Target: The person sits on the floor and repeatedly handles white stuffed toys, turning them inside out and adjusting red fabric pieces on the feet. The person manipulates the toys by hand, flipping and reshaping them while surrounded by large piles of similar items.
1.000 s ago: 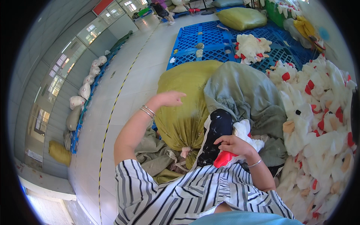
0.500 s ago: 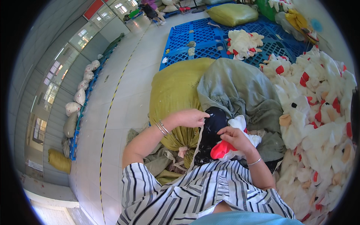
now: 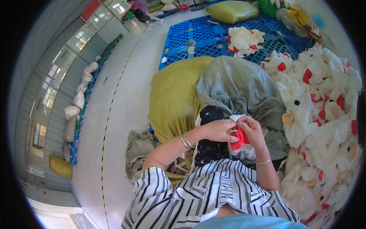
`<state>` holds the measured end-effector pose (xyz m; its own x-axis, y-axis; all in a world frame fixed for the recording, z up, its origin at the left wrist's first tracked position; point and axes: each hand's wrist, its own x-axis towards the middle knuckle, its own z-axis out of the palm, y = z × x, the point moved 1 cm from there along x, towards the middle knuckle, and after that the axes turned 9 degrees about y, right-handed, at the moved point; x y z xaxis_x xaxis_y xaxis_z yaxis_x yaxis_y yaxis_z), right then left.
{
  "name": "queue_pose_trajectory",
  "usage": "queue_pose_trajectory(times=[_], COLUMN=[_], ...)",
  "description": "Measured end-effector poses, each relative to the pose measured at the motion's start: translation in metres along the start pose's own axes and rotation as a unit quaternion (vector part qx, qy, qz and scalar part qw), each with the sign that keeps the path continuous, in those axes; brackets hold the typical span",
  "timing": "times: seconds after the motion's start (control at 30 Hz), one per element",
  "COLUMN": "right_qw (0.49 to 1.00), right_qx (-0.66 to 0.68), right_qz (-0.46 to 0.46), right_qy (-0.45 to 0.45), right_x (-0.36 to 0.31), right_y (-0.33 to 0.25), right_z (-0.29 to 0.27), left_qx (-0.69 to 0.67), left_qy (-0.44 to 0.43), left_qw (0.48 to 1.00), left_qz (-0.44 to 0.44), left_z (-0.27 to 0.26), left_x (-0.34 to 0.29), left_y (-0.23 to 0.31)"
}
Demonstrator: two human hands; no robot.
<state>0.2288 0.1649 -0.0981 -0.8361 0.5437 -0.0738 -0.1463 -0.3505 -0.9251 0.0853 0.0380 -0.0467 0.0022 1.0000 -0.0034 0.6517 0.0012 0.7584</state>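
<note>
A white and red fabric piece (image 3: 236, 144), like the plush skins heaped nearby, is held in front of my chest. My left hand (image 3: 220, 131) grips its left side, fingers closed round the cloth. With fingers and thumb pinched, my right hand (image 3: 251, 132) holds its upper right edge. The two hands almost meet, and part of the piece is hidden behind them. Below it lies a black cloth (image 3: 210, 149) with small pale marks and loose threads, across my lap.
A yellow-green sack (image 3: 175, 97) and a grey-green sack (image 3: 240, 84) stand ahead. White plush skins with red parts (image 3: 324, 126) pile up on the right. Farther off are blue pallets (image 3: 183, 38) and another stuffed sack (image 3: 232, 12). A person (image 3: 141, 13) bends over far left.
My left hand has come right from the black cloth to the fabric piece and taken hold of it. My right hand has shifted slightly up and right. The distant person has moved left.
</note>
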Motion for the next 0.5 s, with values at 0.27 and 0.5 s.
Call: queue_pose_trajectory(times=[0.27,0.5], right_qw=[0.996,0.983], right_qx=[-0.056,-0.126], right_qz=[-0.05,-0.089], right_qy=[0.047,0.101], right_x=[0.0,0.002], right_y=[0.0,0.005], right_z=[-0.005,-0.014], left_qx=[-0.013,0.046], left_qy=[0.071,0.217], left_qw=[0.997,0.975], left_qz=[-0.036,0.02], left_z=[0.012,0.025], left_x=[0.002,-0.007], left_y=[0.007,0.026])
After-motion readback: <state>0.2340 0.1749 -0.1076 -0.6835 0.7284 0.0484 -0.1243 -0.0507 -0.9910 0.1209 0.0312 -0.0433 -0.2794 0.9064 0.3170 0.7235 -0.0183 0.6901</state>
